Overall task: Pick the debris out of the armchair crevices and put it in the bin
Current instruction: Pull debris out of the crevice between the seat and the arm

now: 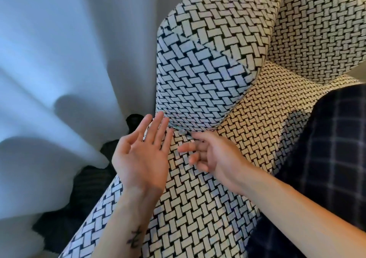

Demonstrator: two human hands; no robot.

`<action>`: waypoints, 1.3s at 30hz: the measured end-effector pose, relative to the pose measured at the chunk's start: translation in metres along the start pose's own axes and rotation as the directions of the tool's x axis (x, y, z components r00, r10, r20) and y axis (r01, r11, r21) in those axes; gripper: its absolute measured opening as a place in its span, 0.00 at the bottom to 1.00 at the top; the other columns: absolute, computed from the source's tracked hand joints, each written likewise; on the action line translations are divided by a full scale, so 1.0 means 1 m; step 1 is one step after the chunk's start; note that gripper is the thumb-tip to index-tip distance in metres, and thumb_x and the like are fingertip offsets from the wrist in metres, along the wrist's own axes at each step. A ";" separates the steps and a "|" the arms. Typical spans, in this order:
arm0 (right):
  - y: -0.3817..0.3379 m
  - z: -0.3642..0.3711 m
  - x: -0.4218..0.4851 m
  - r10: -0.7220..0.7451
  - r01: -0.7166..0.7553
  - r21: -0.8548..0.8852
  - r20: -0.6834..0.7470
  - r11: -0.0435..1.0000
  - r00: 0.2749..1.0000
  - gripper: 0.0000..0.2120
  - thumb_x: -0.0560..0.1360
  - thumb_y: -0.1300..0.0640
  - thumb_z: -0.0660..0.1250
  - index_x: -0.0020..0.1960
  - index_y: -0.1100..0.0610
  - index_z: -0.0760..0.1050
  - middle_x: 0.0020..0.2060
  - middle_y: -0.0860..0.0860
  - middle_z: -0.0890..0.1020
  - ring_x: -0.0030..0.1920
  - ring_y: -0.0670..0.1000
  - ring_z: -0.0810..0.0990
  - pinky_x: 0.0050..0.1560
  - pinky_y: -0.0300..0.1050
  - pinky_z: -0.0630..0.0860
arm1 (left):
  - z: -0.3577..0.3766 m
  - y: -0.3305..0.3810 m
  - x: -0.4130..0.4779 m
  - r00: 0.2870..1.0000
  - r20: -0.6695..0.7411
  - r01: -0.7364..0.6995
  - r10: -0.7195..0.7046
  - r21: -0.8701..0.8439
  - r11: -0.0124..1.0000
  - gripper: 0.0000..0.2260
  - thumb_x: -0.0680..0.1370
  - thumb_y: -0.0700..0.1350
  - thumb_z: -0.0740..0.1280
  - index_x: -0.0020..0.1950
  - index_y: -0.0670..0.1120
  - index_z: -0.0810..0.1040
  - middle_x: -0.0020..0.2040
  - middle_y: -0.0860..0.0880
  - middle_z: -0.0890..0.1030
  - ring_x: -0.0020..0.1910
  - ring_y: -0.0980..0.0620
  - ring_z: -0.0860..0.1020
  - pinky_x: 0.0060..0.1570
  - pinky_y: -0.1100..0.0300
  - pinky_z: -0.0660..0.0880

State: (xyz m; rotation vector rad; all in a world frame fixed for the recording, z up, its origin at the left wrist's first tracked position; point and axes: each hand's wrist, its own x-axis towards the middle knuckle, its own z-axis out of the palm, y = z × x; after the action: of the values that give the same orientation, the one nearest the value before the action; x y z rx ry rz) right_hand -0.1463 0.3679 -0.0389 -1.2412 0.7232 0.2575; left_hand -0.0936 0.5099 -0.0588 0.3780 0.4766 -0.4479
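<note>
The armchair (247,138) is covered in a black-and-white woven pattern. Its left armrest (202,75) bulges over the seat (198,208), and a crevice (182,129) runs where the two meet. My left hand (142,158) is held palm up with straight fingers, its fingertips touching the armrest's lower edge. My right hand (210,154) hovers beside it over the seat, its index finger reaching to the crevice and the other fingers loosely curled. I see no debris in either hand. No bin is in view.
A white sheer curtain (69,69) hangs close on the left of the chair. Dark floor (79,188) shows below it. A dark checked cloth (326,158) lies over the right part of the seat.
</note>
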 end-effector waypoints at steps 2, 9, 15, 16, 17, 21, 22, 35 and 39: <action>0.002 0.002 0.001 0.031 -0.031 -0.003 0.038 1.000 0.999 0.14 0.86 0.51 0.55 0.69 0.51 0.70 0.50 0.60 0.87 0.32 0.48 0.78 0.27 0.38 0.65 | 0.000 0.000 0.003 1.000 0.009 -0.023 0.023 0.050 0.998 0.21 0.82 0.43 0.53 0.72 0.39 0.71 0.67 0.38 0.79 0.68 0.39 0.78 0.74 0.44 0.66; -0.004 0.010 0.016 0.153 -0.154 0.000 0.045 0.988 0.987 0.14 0.83 0.61 0.52 0.66 0.55 0.70 0.46 0.61 0.86 0.29 0.49 0.74 0.23 0.36 0.63 | -0.006 0.004 0.005 0.999 0.041 -0.033 0.030 0.090 0.995 0.21 0.83 0.44 0.51 0.73 0.39 0.70 0.68 0.38 0.78 0.68 0.39 0.77 0.74 0.44 0.66; -0.009 0.008 0.036 0.235 -0.239 0.013 0.135 0.971 0.963 0.17 0.85 0.52 0.55 0.72 0.55 0.64 0.45 0.60 0.85 0.27 0.47 0.74 0.21 0.35 0.64 | -0.005 0.004 0.006 1.000 0.023 -0.003 0.002 0.045 0.999 0.22 0.83 0.45 0.53 0.73 0.38 0.70 0.67 0.36 0.79 0.67 0.38 0.78 0.75 0.43 0.66; -0.009 0.008 0.039 0.237 -0.243 0.018 0.163 0.970 0.958 0.17 0.85 0.51 0.56 0.73 0.54 0.64 0.44 0.59 0.85 0.28 0.47 0.74 0.21 0.35 0.65 | -0.007 0.003 0.006 1.000 0.020 -0.007 0.006 0.041 0.999 0.22 0.83 0.46 0.52 0.73 0.38 0.71 0.67 0.36 0.79 0.67 0.38 0.78 0.74 0.43 0.66; -0.009 0.008 0.042 0.231 -0.240 0.027 0.186 0.970 0.955 0.17 0.85 0.50 0.56 0.72 0.54 0.64 0.44 0.58 0.85 0.28 0.46 0.74 0.21 0.35 0.65 | -0.008 0.003 0.007 1.000 0.023 -0.010 0.009 0.041 0.999 0.22 0.83 0.46 0.52 0.73 0.38 0.71 0.67 0.36 0.79 0.67 0.38 0.78 0.74 0.43 0.66; 0.000 0.009 0.043 0.181 -0.198 0.161 0.116 0.967 0.977 0.14 0.85 0.55 0.60 0.69 0.57 0.70 0.38 0.57 0.84 0.28 0.46 0.75 0.22 0.35 0.67 | -0.007 0.001 0.007 0.999 0.040 0.012 -0.016 0.097 0.995 0.22 0.83 0.46 0.52 0.73 0.38 0.70 0.67 0.36 0.79 0.67 0.37 0.78 0.74 0.44 0.66; 0.002 0.008 0.042 0.181 -0.194 0.179 0.088 0.965 0.980 0.13 0.84 0.57 0.60 0.68 0.57 0.71 0.36 0.55 0.83 0.27 0.45 0.75 0.22 0.35 0.68 | -0.006 0.001 0.005 0.999 0.036 0.026 -0.030 0.105 0.994 0.22 0.83 0.47 0.52 0.73 0.38 0.70 0.67 0.36 0.79 0.67 0.37 0.77 0.74 0.44 0.66; -0.009 0.022 0.051 0.294 -0.292 0.053 -0.042 0.955 0.955 0.09 0.83 0.54 0.64 0.61 0.56 0.74 0.28 0.53 0.81 0.21 0.42 0.69 0.18 0.32 0.63 | -0.007 0.011 0.006 0.999 0.032 0.032 -0.034 0.060 0.998 0.22 0.83 0.47 0.52 0.73 0.38 0.71 0.66 0.36 0.79 0.67 0.37 0.78 0.74 0.43 0.66; -0.007 0.032 0.056 0.300 -0.287 0.092 -0.214 0.954 0.930 0.07 0.81 0.55 0.69 0.48 0.58 0.76 0.28 0.50 0.77 0.19 0.41 0.67 0.17 0.31 0.62 | -0.006 0.011 0.005 0.999 0.024 0.029 -0.030 0.052 0.998 0.22 0.83 0.47 0.52 0.73 0.39 0.70 0.67 0.36 0.79 0.68 0.36 0.77 0.74 0.43 0.65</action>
State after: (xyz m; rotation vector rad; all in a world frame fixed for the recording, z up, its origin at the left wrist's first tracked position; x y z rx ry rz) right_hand -0.0889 0.3837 -0.0636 -1.1136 1.1103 0.3410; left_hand -0.0864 0.5198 -0.0641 0.4152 0.4473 -0.4936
